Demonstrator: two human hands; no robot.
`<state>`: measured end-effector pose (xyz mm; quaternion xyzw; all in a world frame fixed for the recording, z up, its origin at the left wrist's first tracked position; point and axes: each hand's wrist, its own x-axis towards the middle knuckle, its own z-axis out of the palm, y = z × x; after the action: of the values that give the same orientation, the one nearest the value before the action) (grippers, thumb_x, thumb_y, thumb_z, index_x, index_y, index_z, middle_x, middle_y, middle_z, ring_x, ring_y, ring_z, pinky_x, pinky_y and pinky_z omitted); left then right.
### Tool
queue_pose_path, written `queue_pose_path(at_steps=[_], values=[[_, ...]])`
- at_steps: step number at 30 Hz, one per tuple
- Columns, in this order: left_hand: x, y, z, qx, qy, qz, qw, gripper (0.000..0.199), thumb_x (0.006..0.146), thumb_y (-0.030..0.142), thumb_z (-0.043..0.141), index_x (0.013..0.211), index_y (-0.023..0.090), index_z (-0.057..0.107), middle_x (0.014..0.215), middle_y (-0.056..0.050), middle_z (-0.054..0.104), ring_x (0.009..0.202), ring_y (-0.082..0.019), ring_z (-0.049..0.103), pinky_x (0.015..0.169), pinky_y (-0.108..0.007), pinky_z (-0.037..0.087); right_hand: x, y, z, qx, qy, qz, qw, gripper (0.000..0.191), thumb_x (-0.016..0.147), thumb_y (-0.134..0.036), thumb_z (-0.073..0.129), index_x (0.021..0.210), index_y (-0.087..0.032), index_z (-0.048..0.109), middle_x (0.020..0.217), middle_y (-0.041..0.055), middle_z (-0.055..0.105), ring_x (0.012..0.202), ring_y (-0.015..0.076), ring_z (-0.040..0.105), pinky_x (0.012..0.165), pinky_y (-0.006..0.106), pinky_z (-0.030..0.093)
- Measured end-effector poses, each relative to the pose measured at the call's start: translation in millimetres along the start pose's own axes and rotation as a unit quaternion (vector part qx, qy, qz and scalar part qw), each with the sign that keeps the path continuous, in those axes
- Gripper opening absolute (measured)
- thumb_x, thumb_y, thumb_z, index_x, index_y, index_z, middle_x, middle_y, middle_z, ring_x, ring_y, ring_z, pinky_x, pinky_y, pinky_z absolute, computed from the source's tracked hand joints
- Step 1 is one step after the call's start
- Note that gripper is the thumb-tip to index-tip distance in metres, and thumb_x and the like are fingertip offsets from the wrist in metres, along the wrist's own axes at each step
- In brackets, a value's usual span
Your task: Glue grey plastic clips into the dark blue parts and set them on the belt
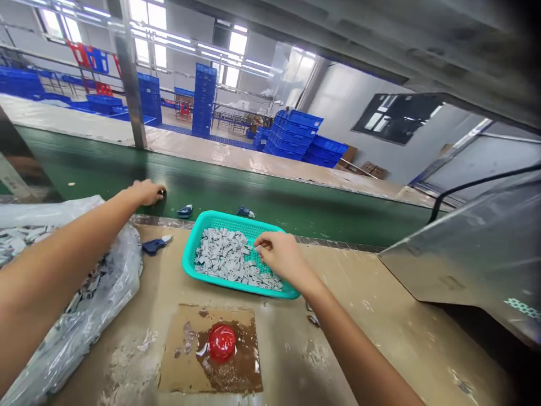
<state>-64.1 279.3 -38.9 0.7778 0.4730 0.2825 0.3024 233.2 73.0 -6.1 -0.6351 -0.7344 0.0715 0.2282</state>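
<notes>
Over the green conveyor belt [203, 183] my left hand [147, 193] reaches out with its fingers curled together; what lies in them, if anything, is too small to make out. My right hand [276, 252] is at the right part of a turquoise plastic basket [191, 254], thumb and fingers pinched on a small grey plastic piece [257, 248]. Many similar grey pieces [224, 256] fill the basket's left and middle. Two dark blue parts with light tips, one [185, 211] left of the other [245, 212], rest on the belt. A third blue part [156, 245] lies on the table beside the basket.
A clear plastic bag [122, 276] of grey pieces bulges at the left. In front sits a red round object [222, 343] on a wet cardboard square [173, 361]. A metal post [129, 79] rises beyond the belt; a metal panel [473, 242] stands right.
</notes>
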Motion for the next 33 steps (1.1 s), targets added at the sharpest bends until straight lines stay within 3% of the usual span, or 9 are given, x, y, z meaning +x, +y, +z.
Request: queue_pose_path(at_steps=[2,5,8,10,14,16,20,28,33], values=[[-6,-7,-5.3,0.002,0.033,-0.026,0.999,0.017,0.062,0.029,0.062,0.061,0.012,0.059,0.087,-0.005,0.062,0.118,-0.033,0.028,0.089,-0.033,0.028,-16,-5,-10,0.093,0.033,0.022,0.995,0.012,0.075,-0.007,0.053,0.071,-0.014,0.061,0.061,0.0017,0.062,0.051,0.0154,0.061,0.053,0.026,0.053],[-20,7,-5.3,0.005,0.076,-0.052,0.996,0.028,0.073,0.034,0.045,0.077,0.01,0.059,0.082,0.003,0.059,0.109,-0.02,0.038,0.083,-0.021,0.03,-48,-19,-24,0.269,0.1,0.071,0.955,0.007,0.073,-0.019,0.062,0.076,-0.013,0.063,0.06,0.0026,0.063,0.051,0.0169,0.062,0.049,0.027,0.055],[-47,60,9.1,-0.019,0.104,-0.077,0.991,0.04,0.08,0.03,0.03,0.098,0.003,0.053,0.083,0.001,0.056,0.085,-0.013,0.049,0.072,-0.02,0.035,-73,-41,-31,0.313,0.141,0.059,0.937,0.005,0.07,-0.018,0.066,0.074,-0.015,0.065,0.057,0.0003,0.062,0.049,0.015,0.06,0.05,0.026,0.055],[-78,109,25.1,-0.049,0.118,-0.067,0.99,0.033,0.079,0.021,0.032,0.095,0.002,0.055,0.076,-0.003,0.055,0.072,-0.013,0.052,0.064,-0.023,0.036,-82,-58,-32,0.326,0.157,0.015,0.932,0.005,0.069,-0.015,0.067,0.073,-0.018,0.065,0.06,-0.0014,0.061,0.051,0.0136,0.06,0.051,0.025,0.055],[-164,192,54.2,-0.068,-0.038,0.073,0.994,0.024,0.076,0.028,0.045,0.071,0.011,0.061,0.06,0.001,0.05,0.065,-0.014,0.051,0.062,-0.025,0.034,-91,-92,-30,0.341,0.129,-0.056,0.929,0.007,0.07,-0.016,0.066,0.074,-0.021,0.065,0.068,-0.0038,0.062,0.054,0.0121,0.06,0.053,0.025,0.056],[-201,209,63.4,-0.086,-0.014,0.101,0.991,0.028,0.078,0.03,0.045,0.061,0.013,0.058,0.055,0.002,0.046,0.067,-0.014,0.051,0.063,-0.023,0.034,-97,-103,-32,0.32,0.12,-0.081,0.936,0.007,0.072,-0.015,0.064,0.075,-0.021,0.065,0.071,-0.0041,0.063,0.056,0.0119,0.061,0.056,0.025,0.056],[-230,210,71.1,-0.114,0.018,0.141,0.983,0.032,0.082,0.032,0.039,0.058,0.016,0.054,0.055,0.003,0.044,0.065,-0.012,0.049,0.061,-0.02,0.035,-109,-107,-34,0.265,0.138,-0.124,0.946,0.012,0.074,-0.011,0.063,0.078,-0.022,0.066,0.073,-0.0034,0.063,0.065,0.0148,0.062,0.062,0.028,0.056],[-219,198,68.3,-0.12,-0.048,0.159,0.979,0.03,0.081,0.032,0.042,0.059,0.016,0.056,0.053,0.003,0.045,0.055,-0.01,0.045,0.052,-0.019,0.035,-104,-98,-23,0.087,0.227,-0.248,0.938,0.017,0.075,-0.005,0.06,0.079,-0.021,0.065,0.079,0.0007,0.062,0.073,0.0167,0.06,0.067,0.03,0.054],[-220,192,71.4,-0.151,-0.086,0.121,0.977,0.03,0.08,0.034,0.045,0.059,0.017,0.058,0.05,0.003,0.047,0.051,-0.009,0.045,0.048,-0.018,0.034,-106,-97,-23,0.054,0.217,-0.281,0.933,0.021,0.074,0.002,0.055,0.078,-0.018,0.061,0.075,-0.0001,0.062,0.073,0.014,0.059,0.069,0.027,0.052]])
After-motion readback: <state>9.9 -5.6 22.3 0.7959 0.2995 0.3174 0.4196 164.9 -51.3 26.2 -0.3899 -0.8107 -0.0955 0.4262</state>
